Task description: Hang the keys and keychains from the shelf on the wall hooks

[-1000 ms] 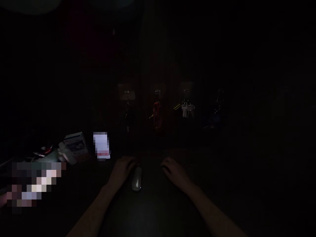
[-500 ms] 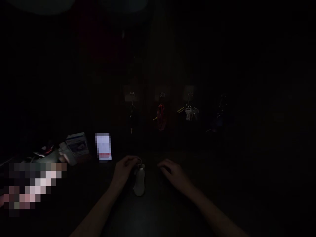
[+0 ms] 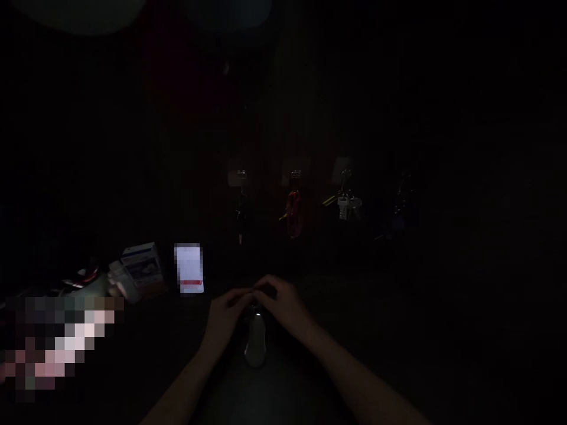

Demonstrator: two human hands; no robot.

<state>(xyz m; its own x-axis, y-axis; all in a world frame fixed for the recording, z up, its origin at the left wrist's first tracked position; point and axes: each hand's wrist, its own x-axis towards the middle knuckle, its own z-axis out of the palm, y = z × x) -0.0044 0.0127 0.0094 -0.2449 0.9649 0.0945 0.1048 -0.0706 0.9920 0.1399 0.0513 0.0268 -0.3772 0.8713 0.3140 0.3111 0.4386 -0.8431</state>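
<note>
In the dim light my left hand (image 3: pixel 224 319) is closed, its fingertips pinching the ring end of a keychain. The keychain's long, pale fob (image 3: pixel 256 341) narrows in the middle and hangs down towards me between my wrists. My right hand (image 3: pixel 286 304) is closed at the same spot, thumb and fingertips meeting those of my left hand. The key ring itself is mostly hidden by the fingers of both hands.
Beyond my hands, dark keys (image 3: pixel 240 218), a red looped cord (image 3: pixel 293 213) and pale keys (image 3: pixel 348 206) hang from hooks. A lit, blurred-out screen (image 3: pixel 189 268) and a small box (image 3: pixel 143 268) are at the left. Darkness hides much else.
My right hand has moved left to the top of the keychain and closed there beside my left hand. The ring, visible before, is now covered by fingers.
</note>
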